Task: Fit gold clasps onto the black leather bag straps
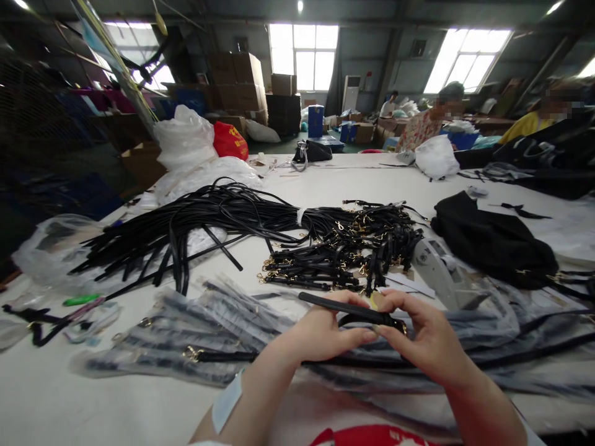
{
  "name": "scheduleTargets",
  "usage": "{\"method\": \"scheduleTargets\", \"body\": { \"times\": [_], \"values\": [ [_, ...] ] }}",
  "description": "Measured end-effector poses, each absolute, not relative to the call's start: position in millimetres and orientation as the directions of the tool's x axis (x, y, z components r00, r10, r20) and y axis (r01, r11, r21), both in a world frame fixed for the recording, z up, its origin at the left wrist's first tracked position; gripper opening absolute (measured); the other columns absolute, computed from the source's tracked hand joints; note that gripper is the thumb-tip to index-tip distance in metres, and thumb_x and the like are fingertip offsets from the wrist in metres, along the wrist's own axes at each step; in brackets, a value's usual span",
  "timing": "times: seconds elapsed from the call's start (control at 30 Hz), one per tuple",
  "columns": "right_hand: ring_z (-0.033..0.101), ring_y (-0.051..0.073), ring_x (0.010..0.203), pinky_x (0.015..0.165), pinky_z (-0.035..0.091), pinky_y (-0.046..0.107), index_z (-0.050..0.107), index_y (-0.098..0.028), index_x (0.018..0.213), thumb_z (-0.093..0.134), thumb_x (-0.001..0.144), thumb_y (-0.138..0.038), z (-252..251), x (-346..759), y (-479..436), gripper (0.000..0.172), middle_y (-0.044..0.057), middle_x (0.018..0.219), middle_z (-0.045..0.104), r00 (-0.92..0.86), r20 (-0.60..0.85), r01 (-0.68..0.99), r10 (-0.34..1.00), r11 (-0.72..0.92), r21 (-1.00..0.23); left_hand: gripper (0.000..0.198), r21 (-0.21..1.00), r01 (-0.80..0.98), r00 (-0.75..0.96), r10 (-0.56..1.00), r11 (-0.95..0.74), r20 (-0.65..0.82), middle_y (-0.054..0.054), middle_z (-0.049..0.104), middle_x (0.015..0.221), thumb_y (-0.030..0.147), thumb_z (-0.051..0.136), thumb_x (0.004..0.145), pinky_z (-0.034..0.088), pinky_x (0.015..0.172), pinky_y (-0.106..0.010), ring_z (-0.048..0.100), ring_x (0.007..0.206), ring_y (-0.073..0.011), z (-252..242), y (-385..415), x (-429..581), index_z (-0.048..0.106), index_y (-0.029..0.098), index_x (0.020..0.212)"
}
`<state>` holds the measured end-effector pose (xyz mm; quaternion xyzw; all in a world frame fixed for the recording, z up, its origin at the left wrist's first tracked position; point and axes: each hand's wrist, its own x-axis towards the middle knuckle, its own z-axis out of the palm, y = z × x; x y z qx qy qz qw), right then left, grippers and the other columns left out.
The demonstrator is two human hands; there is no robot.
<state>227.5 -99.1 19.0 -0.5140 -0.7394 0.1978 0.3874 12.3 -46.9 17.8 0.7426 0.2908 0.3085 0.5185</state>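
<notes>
A black strap (pixel 346 306) with a metal fitting at its right end is held between my two hands, above the near part of the table. My left hand (pixel 323 331) grips it with thumb and fingers around its middle. At the fitting end, my right hand (pixel 418 325) pinches the strap between thumb and fingertips. Under my hands lie plastic-wrapped straps (pixel 199 334), and a gold clasp (pixel 191 353) shows at the left. Just beyond is a heap of short black straps with gold clasps (pixel 316 263).
A bundle of long black straps (pixel 223 214), tied with a white band (pixel 300 216), stretches across the white table (pixel 362 179). To the right are a grey-white device (pixel 434 269) and a black bag (pixel 493 241). A green tool (pixel 82 300) lies left. Other people sit far right.
</notes>
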Motion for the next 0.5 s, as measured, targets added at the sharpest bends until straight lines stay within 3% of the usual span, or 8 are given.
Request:
{"method": "scheduleTargets", "body": {
  "times": [0.07,0.13,0.33,0.43,0.5],
  "values": [
    [0.064,0.024,0.097,0.083,0.051,0.031,0.061,-0.023,0.096,0.065,0.086,-0.031,19.2,229.3,-100.1,0.013,0.005,0.093,0.069,-0.172,0.369,0.609,0.913,0.394,-0.689,0.02,0.935,0.184,0.64,0.759,-0.302,0.119,-0.001,0.067,0.08,0.037,0.066,0.084,0.049,0.068,-0.026,0.059,0.075,-0.0159,16.9,-49.0,16.2,0.069,0.018,0.086],
    [0.064,0.025,0.1,0.085,0.051,0.032,0.062,-0.023,0.099,0.064,0.087,-0.03,19.0,231.9,-100.5,0.014,0.006,0.097,0.07,-0.169,0.368,0.602,0.914,0.391,-0.696,0.02,0.93,0.203,0.622,0.774,-0.306,0.119,0.0,0.065,0.073,0.036,0.064,0.085,0.045,0.06,-0.023,0.056,0.068,-0.0141,17.4,-47.6,14.6,0.069,0.018,0.08],
    [0.064,0.025,0.1,0.089,0.051,0.034,0.062,-0.022,0.098,0.064,0.087,-0.031,12.5,243.2,-98.9,0.013,0.006,0.101,0.07,-0.117,0.347,0.583,0.93,0.348,-0.734,0.018,0.861,0.259,0.618,0.76,-0.438,0.202,-0.004,0.07,0.083,0.033,0.065,0.086,0.047,0.07,-0.025,0.061,0.078,-0.0161,25.3,-33.4,-10.1,0.071,0.017,0.084],
    [0.064,0.025,0.102,0.086,0.052,0.032,0.063,-0.022,0.101,0.065,0.088,-0.032,9.2,248.8,-97.7,0.017,0.007,0.102,0.068,-0.045,0.372,0.572,0.927,0.329,-0.751,0.02,0.826,0.258,0.677,0.704,-0.501,0.215,-0.006,0.07,0.105,0.033,0.066,0.086,0.047,0.081,-0.026,0.063,0.093,-0.0181,30.3,-29.7,-20.3,0.069,0.019,0.1],
    [0.066,0.023,0.094,0.082,0.054,0.031,0.062,-0.021,0.103,0.065,0.088,-0.034,10.2,251.6,-97.1,0.019,0.007,0.099,0.068,0.003,0.368,0.522,0.93,0.312,-0.794,0.027,0.819,0.262,0.719,0.669,-0.511,0.187,-0.006,0.068,0.107,0.033,0.068,0.085,0.048,0.081,-0.026,0.062,0.093,-0.0183,32.6,-28.8,-24.9,0.067,0.019,0.107]
  ]
}}
